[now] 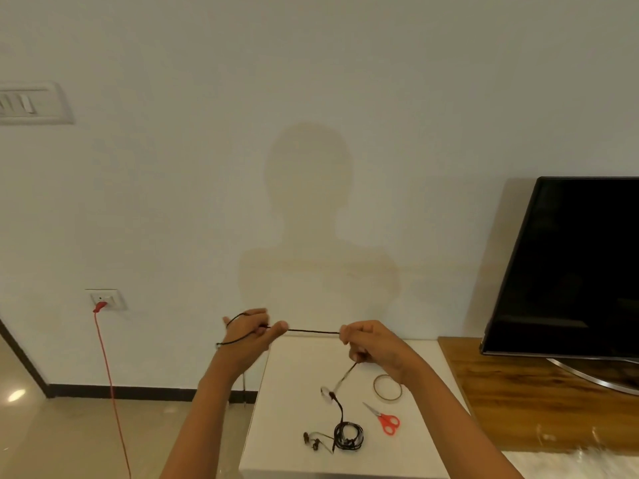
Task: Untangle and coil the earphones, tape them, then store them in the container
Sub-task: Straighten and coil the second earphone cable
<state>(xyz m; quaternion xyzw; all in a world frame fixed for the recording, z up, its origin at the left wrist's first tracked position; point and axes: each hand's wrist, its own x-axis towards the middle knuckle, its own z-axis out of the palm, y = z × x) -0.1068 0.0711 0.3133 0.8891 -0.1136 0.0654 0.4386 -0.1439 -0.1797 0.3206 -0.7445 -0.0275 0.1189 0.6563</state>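
A black earphone cable [313,330] is stretched taut between my two hands above the far edge of the white table [297,375]. My left hand [247,335] grips one end, with cable looped around its back and wrist. My right hand [371,345] pinches the other end, and the cable runs down from it to the table. A second earphone set lies on the table as a black coil [347,437] with earbuds [311,440] beside it. A roll of clear tape [388,388] and red-handled scissors [383,419] lie to the right. No container is in view.
A wooden TV stand [518,392] with a black television [570,267] adjoins the table on the right. A red cord [110,382] hangs from a wall socket [105,299] at the left, down to the tiled floor.
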